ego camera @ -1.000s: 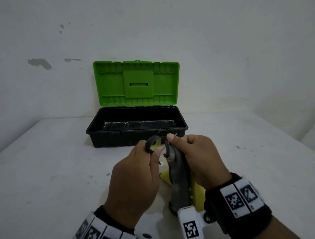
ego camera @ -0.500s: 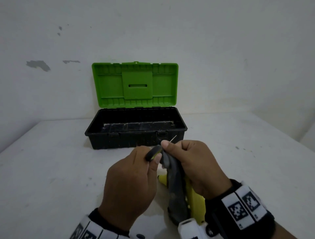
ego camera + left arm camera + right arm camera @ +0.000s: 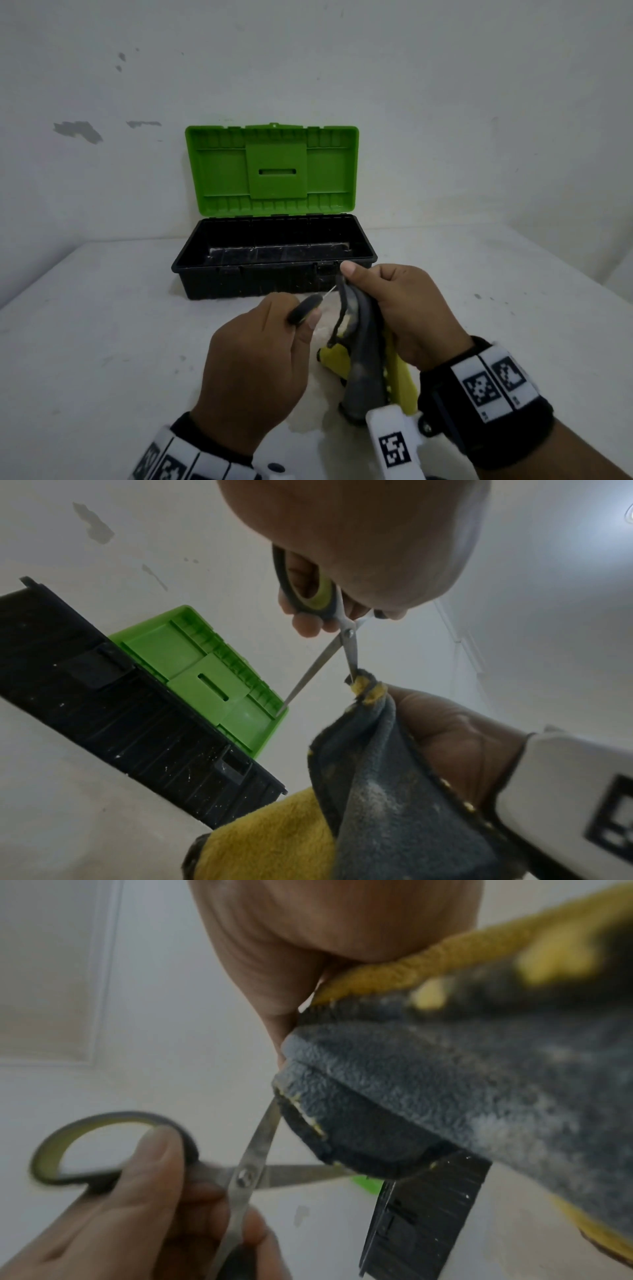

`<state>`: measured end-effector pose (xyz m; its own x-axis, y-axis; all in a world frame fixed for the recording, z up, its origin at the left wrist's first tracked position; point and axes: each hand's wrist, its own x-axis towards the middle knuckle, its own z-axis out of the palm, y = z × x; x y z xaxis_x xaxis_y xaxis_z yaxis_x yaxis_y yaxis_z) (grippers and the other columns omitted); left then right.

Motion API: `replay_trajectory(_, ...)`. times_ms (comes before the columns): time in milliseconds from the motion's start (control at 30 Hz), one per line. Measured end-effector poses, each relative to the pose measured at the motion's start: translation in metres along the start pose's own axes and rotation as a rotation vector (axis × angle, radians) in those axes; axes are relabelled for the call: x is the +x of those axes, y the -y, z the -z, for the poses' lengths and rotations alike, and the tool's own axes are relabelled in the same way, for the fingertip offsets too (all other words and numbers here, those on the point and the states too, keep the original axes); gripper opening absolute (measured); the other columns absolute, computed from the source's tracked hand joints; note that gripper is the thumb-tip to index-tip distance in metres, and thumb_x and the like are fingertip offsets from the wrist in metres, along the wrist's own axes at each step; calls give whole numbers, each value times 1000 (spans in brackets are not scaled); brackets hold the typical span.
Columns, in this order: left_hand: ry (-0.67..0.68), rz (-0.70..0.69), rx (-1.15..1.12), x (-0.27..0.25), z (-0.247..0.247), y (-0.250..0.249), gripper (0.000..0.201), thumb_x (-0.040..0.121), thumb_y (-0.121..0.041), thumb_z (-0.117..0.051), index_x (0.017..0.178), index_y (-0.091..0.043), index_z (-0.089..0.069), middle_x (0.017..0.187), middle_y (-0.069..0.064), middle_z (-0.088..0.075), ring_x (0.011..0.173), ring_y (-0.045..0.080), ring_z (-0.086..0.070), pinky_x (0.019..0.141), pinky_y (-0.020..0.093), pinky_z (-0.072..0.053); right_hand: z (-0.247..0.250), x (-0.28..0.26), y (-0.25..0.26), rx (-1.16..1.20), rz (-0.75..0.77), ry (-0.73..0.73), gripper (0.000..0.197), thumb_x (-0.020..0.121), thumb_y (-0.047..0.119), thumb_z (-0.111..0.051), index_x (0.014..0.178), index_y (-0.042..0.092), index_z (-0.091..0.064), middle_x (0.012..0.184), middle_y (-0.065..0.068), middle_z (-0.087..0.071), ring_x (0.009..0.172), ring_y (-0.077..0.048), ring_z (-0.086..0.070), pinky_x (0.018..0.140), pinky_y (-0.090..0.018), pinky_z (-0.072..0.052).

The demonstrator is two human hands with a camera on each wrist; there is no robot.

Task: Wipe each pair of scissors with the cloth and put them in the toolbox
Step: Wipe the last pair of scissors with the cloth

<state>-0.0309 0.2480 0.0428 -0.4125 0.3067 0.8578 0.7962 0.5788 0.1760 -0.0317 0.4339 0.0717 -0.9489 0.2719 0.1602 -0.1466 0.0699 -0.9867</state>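
My left hand (image 3: 274, 346) grips the black-and-yellow handles of a pair of scissors (image 3: 329, 631), whose steel blades stand spread apart. My right hand (image 3: 394, 308) pinches a grey-and-yellow cloth (image 3: 366, 359) round the tip of one blade (image 3: 263, 1131); the other blade (image 3: 308, 674) is bare. The toolbox (image 3: 274, 274), a black tray with a green lid (image 3: 274, 171) standing open, sits just beyond the hands. Its inside looks bare apart from a ridge along the back. In the head view only a handle loop (image 3: 305, 310) of the scissors shows.
The white table (image 3: 102, 342) runs to a white wall close behind the toolbox. The loose end of the cloth hangs down to the tabletop under my right hand. Small dark specks mark the table at the right.
The hands have drawn apart: the left hand pulled the scissors' handles left and down, away from the right hand, and the cloth now sits at the blade tip.
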Motion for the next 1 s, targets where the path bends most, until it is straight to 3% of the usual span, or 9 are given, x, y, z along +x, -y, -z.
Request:
replay_trajectory(100, 30, 85, -3, 1, 2, -2, 33, 102, -40, -34, 88, -18, -53, 57, -6, -47, 43, 5, -41, 45, 12, -35, 8, 10, 0, 76, -46, -67, 41, 78, 35, -81, 52, 9, -65, 55, -15, -61, 51, -22, -55, 56, -32, -50)
replay_trajectory(167, 36, 200, -79, 2, 4, -3, 39, 101, -45, -33, 82, -20, -56, 57, -10, -48, 45, 4, -45, 48, 19, -42, 15, 11, 0, 85, -40, -84, 40, 71, 40, -81, 48, 12, -64, 57, -17, -62, 53, -24, -56, 58, -34, -49)
replay_trajectory(233, 38, 377, -245, 6, 7, -6, 40, 99, -49, -35, 72, -24, -50, 53, -5, -49, 46, 11, -52, 49, 25, -45, 20, 8, 1, 50, 13, -53, 39, 69, 44, -79, 51, 13, -65, 60, -18, -62, 56, -26, -56, 60, -35, -49)
replay_trajectory(333, 77, 660, -572, 16, 13, -12, 46, 98, -47, -41, 72, -11, -53, 57, 12, -56, 43, 20, -55, 46, 32, -49, 25, 0, 1, 0, 116, 24, 32, 74, 38, -75, 52, 17, -64, 55, -7, -63, 52, -18, -58, 55, -27, -49)
replay_trajectory(433, 97, 909, -825, 20, 15, -15, 45, 96, -37, -45, 82, 5, -52, 63, 21, -53, 44, 24, -54, 43, 29, -47, 23, -9, 3, 9, 152, 137, 24, 70, 31, -77, 58, 12, -67, 55, -6, -65, 51, -15, -60, 54, -23, -50)
replay_trajectory(500, 131, 1007, -902, 22, 14, -15, 45, 98, -35, -45, 85, 8, -50, 62, 19, -53, 44, 25, -52, 41, 28, -45, 19, -15, 2, 3, 144, 196, 23, 67, 27, -80, 60, 8, -68, 55, -7, -65, 51, -14, -59, 53, -21, -49)
replay_trajectory(700, 250, 1099, -1012, 24, 13, -18, 40, 99, -39, -44, 85, -2, -50, 51, 12, -51, 42, 25, -48, 42, 29, -40, 1, -29, 4, -63, 131, 271, 27, 65, 28, -82, 59, 5, -69, 51, 3, -64, 47, -6, -58, 51, -17, -46)
replay_trajectory(833, 285, 1142, -1012, 25, 17, -17, 41, 99, -40, -45, 81, -4, -49, 50, 12, -49, 39, 24, -45, 40, 27, -39, -5, -33, 5, -47, 118, 197, 40, 61, 33, -84, 61, -4, -68, 57, -10, -68, 51, -14, -62, 53, -22, -51)
replay_trajectory(1000, 284, 1235, -1054, 26, 17, -11, 36, 98, -39, -47, 83, -6, -49, 56, 17, -48, 36, 23, -43, 37, 25, -35, -7, -27, 2, -20, 148, 55, 34, 68, 32, -83, 59, 3, -69, 54, -11, -67, 48, -13, -60, 52, -21, -50)
